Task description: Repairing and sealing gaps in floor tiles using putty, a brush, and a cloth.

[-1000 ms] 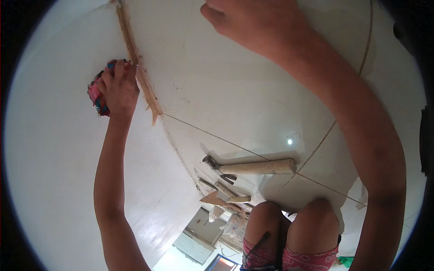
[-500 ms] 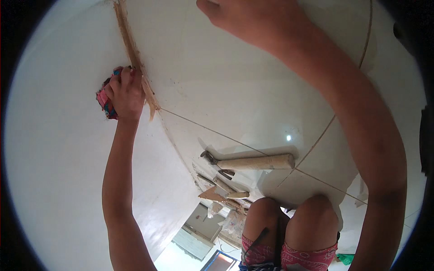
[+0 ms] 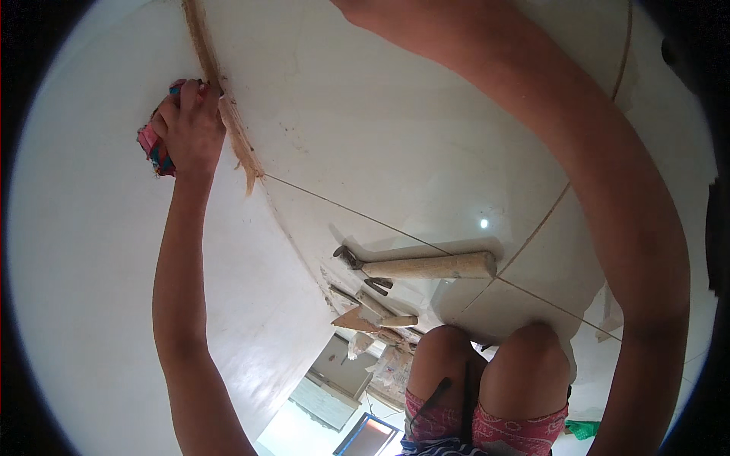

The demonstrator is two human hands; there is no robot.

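Note:
My left hand [image 3: 190, 133] is closed around a bunched, multicoloured cloth [image 3: 148, 144] with pink, red and teal patches. It presses the cloth to the white wall [image 3: 91, 228], right beside a rough brown strip [image 3: 201, 45] along the corner where wall meets tiled floor. A torn tail hangs off the strip's nearer end. My right arm [image 3: 578, 144] bends across the right side to the top edge, where the right hand [image 3: 365, 9] is mostly cut off and its fingers are out of sight. A hammer [image 3: 433, 266] with a thick pale wooden handle lies on the floor before my knees.
A small dark forked metal piece [image 3: 378, 286] rests near the hammer. By the wall lie wooden-handled tools [image 3: 372, 304], a brown triangular scrap [image 3: 353, 321] and crumpled plastic [image 3: 391, 368]. Grout lines cross the glossy tiles [image 3: 380, 152]. Green material [image 3: 582, 430] shows behind my right leg.
My left hand has moved up and slightly left with the cloth, along the wall beside the strip. My right hand has slid further past the top edge.

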